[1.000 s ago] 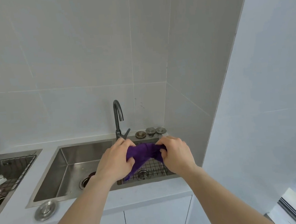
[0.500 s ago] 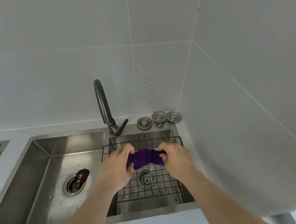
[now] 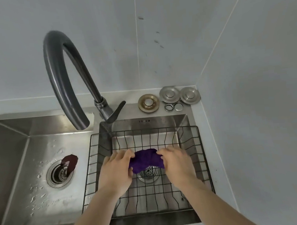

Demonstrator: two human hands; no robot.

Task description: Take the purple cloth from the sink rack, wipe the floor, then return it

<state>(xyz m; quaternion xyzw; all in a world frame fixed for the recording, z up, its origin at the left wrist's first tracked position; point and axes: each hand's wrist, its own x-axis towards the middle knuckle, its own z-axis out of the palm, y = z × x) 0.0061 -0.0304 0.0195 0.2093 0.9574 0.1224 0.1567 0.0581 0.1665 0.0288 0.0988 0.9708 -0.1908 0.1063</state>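
Item: purple cloth (image 3: 145, 160), bunched, lower centre of frame, stretched left to right above the floor of the wire sink rack (image 3: 202, 154) in the smaller basin, over the drain. Left hand (image 3: 116, 168) pinches its left end, right hand (image 3: 176, 161) its right end, fingers curled closed. Cloth lies between both hands, equally near each; whether it touches the wire cannot be told.

The bunched purple cloth (image 3: 145, 160) sits low inside the black wire sink rack (image 3: 201, 154).
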